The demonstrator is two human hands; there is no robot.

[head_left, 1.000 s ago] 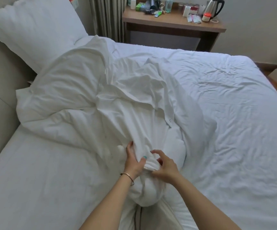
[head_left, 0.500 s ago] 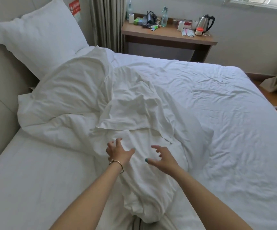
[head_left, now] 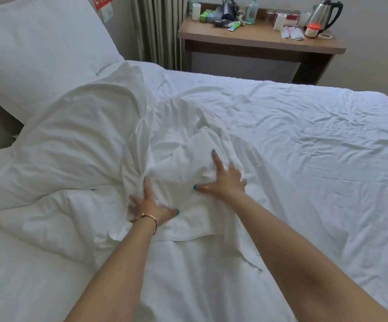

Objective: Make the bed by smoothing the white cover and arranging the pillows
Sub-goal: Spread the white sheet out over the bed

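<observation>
Your left hand (head_left: 148, 206) and right hand (head_left: 225, 182) press flat, fingers spread, on the crumpled white cover (head_left: 76, 145) bunched mid-bed. A pillow (head_left: 37, 49) leans against the headboard at far left. Beyond the bed, a wooden desk (head_left: 258, 40) holds a kettle (head_left: 323, 15) and bottles.

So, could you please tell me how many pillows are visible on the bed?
1: one white pillow leans at the head of the bed, far left. The bunched white cover could hide another.
</observation>
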